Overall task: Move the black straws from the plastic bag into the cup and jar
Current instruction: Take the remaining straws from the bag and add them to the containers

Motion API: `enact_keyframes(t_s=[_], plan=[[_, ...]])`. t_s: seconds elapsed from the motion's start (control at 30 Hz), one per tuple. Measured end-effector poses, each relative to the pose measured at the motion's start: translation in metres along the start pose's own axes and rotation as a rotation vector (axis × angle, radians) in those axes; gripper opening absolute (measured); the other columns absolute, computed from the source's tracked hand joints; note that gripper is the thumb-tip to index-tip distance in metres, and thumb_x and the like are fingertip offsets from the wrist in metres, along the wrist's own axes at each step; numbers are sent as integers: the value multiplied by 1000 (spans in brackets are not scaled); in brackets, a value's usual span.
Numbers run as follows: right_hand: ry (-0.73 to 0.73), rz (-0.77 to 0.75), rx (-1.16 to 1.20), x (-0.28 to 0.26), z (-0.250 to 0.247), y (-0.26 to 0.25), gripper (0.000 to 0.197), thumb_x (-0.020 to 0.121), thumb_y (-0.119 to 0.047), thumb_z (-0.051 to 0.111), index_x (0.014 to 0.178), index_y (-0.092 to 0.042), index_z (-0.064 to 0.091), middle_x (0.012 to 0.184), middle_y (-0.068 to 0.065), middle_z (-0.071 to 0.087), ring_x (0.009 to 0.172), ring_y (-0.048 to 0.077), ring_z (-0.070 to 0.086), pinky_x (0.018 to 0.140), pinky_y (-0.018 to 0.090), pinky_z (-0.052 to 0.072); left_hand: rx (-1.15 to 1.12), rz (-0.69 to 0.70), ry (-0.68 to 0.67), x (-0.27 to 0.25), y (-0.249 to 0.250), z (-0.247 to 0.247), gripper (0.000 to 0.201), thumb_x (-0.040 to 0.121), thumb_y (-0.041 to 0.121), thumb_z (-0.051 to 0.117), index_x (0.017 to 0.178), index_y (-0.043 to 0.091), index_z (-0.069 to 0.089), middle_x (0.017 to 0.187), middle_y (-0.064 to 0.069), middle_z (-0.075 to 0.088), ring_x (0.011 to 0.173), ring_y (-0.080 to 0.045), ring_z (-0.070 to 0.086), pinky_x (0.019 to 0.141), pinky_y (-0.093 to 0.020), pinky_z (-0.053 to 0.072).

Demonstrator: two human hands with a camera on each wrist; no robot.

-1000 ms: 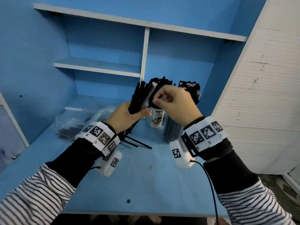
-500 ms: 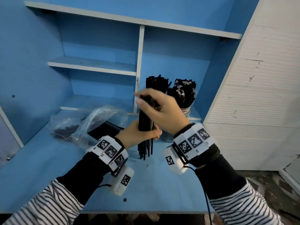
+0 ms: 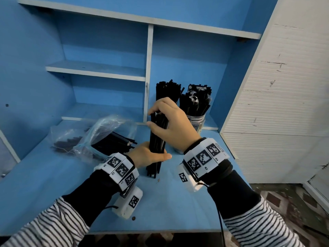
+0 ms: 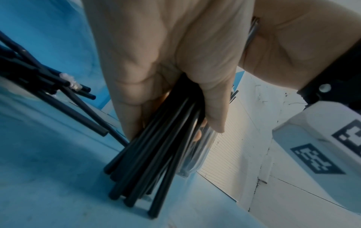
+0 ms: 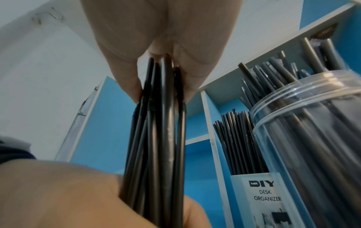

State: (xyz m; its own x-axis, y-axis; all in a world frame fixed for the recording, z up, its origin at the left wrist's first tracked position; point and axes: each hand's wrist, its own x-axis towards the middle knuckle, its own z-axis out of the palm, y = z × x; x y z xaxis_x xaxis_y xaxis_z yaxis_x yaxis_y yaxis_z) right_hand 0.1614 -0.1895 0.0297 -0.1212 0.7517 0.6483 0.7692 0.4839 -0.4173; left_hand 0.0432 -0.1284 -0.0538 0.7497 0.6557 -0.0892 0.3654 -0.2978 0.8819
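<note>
The left hand point(image 3: 148, 155) is wrapped around the lower part of an upright bundle of thin black plastic straws point(image 3: 157, 138), whose bottom ends stand unevenly on the blue painted tabletop point(image 3: 53, 189). Just above it, the right hand point(image 3: 173, 122) closes its fingers and thumb around the bundle's upper part — both hands are clamped on the same sheaf.

The step in hand looks like squaring the bundle. To do it well, loosen the lower grip slightly, tap the ends flat on the tabletop, then keep the sheaf tight and vertical so no straw splays at a rim.

Left of the hands lies the crumpled clear plastic bag point(image 3: 106, 132), more black straws poking from its mouth. Just beyond the right hand stand the labelled white organizer cup point(image 5: 259, 200) and, to its right, the clear plastic jar point(image 3: 196, 122) — both crowded with straws, so feed the bundle into whatever gap remains.
</note>
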Motion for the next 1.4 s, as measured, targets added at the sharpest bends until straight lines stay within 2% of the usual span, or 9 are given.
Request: enact_keyframes(t_s=[0.13,0.3,0.47,0.57,0.77,0.9,1.07,1.23,1.4], plan=[[34,76,30,1,-17,-9,51,80,-26,77,122,-9,54,115,2,52,97,6,51,88,9,42,46,31,42,-4,11,-2,38,87,55,60,70,22,69,81,6,71,90,-12,66,94,-34,49],[-78,328,164,3,-46,-9,96,60,-63,78,138,-26,38,119,-7,51,97,12,57,82,24,51,-90,112,75,-11,43,-13,37,80,55,61,54,30,56,64,6,63,83,-16,70,93,-50,52],[-374,308,288,2,-50,-11,40,76,-32,79,112,-23,65,101,-13,65,97,-2,61,83,16,49,14,118,-286,-18,67,-9,40,86,37,65,51,25,51,57,3,53,69,-20,58,78,-32,51],[-382,271,246,7,-56,-10,13,84,-19,73,95,-12,69,92,-1,68,87,7,64,80,24,53,-13,116,-366,-16,73,-8,43,91,22,65,51,19,48,54,4,50,71,-21,55,74,-24,50],[-168,231,141,34,-90,-7,22,84,-22,71,88,-2,64,85,13,67,80,20,67,77,39,57,-235,414,63,6,88,-5,18,81,13,76,82,15,57,70,12,61,67,-5,59,66,-19,47],[31,218,98,54,-119,5,30,80,-29,71,86,0,63,84,15,68,78,24,67,73,41,57,-245,465,392,35,74,1,72,56,45,86,112,34,43,112,9,57,105,-1,57,88,-16,45],[119,270,67,68,-137,23,28,84,-23,71,93,1,61,81,7,65,68,9,63,55,17,47,-166,302,299,68,58,13,111,47,48,90,135,38,23,132,21,41,124,2,43,105,-26,39],[145,326,63,69,-141,44,28,85,-21,70,93,4,60,74,1,60,55,0,56,48,10,40,-84,218,284,89,56,16,91,61,34,89,135,38,36,120,23,56,112,-2,55,100,-29,44],[217,351,28,73,-151,61,33,85,-18,69,91,12,56,78,18,59,57,10,55,47,15,42,-109,222,242,92,51,13,91,60,35,89,137,28,41,118,21,58,108,4,54,103,-30,44]])
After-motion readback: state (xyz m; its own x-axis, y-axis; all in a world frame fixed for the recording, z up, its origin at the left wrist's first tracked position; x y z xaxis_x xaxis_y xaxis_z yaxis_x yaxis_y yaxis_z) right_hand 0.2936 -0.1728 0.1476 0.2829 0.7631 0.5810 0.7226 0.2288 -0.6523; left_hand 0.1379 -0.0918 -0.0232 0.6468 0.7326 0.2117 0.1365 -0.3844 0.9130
